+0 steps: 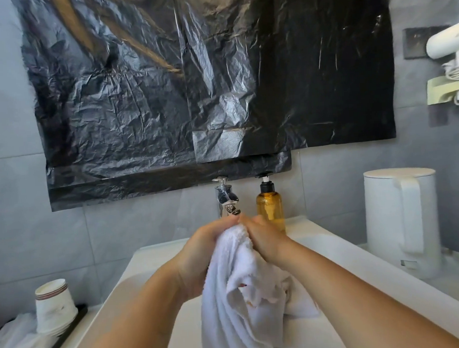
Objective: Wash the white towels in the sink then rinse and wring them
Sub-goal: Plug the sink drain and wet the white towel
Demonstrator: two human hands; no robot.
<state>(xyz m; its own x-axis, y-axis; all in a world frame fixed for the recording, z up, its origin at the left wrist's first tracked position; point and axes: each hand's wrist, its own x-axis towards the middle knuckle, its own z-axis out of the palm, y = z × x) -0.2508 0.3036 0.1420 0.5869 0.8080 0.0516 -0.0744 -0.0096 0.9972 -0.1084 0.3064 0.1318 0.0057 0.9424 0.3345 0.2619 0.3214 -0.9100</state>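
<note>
A white towel (237, 293) hangs bunched over the white sink (342, 261), held up in front of the chrome tap (225, 198). My left hand (203, 252) grips the towel's upper left part with the fingers curled round it. Pressed against it from the right, my right hand (263, 238) grips the top of the same towel. The two hands meet at the fingertips just below the tap's spout. The lower folds of the towel drop out of the bottom of the frame. No water stream is visible.
An amber pump bottle (270, 206) stands right of the tap. A white kettle (402, 220) sits on the counter at right. Stacked paper cups (54, 308) and a plastic-wrapped bundle (14, 342) lie on a tray at left. Black plastic sheeting (191, 82) covers the wall above.
</note>
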